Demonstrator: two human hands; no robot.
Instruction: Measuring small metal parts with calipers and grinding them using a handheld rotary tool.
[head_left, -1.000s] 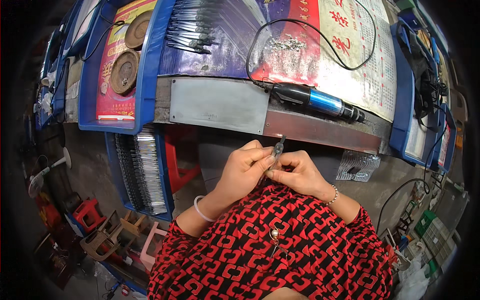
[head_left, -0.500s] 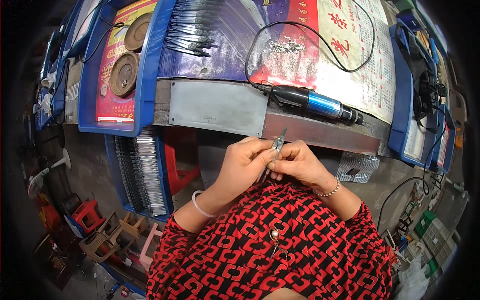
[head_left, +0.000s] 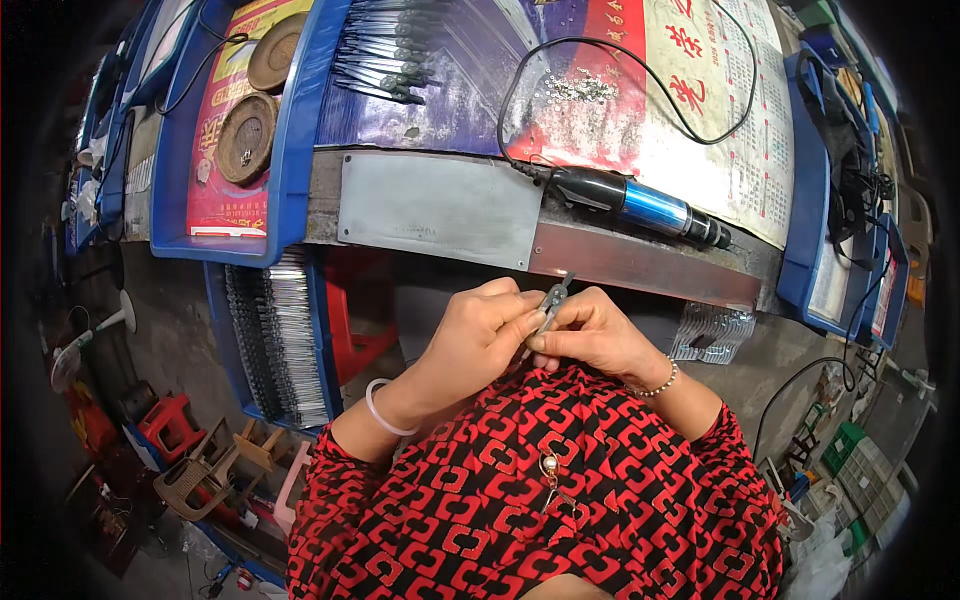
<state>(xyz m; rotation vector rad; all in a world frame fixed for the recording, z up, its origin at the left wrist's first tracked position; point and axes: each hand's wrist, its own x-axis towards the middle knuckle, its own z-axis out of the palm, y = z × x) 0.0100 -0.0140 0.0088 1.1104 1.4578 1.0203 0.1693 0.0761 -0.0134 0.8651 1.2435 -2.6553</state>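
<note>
In front of my body, just below the bench edge, both hands meet around a slim grey metal tool (head_left: pixel 554 299) with a narrow dark tip and small round rivet-like spots. Its exact kind is unclear. My left hand (head_left: pixel 484 332) is closed, pinching the tool between thumb and fingers from the left. From the right, my right hand (head_left: pixel 596 336) is closed too, with thumb and fingertips on the tool's lower part. My fingers cover much of that lower end. A blue and black electric screwdriver (head_left: pixel 640 205) lies on the bench beyond my hands.
Slender metal pieces with black ends (head_left: pixel 385 50) and a scatter of small metal parts (head_left: pixel 580 90) lie on the bench. A blue tray (head_left: pixel 285 190) at left holds two round brown dishes (head_left: pixel 246 138). Below it, a blue bin (head_left: pixel 325 340) contains rows of metal pieces. Another blue tray (head_left: pixel 805 230) stands right.
The tool's tip has dipped slightly, and more of its flat riveted side shows. Both hands keep their grip at nearly the same place. The whole view has shifted a little.
</note>
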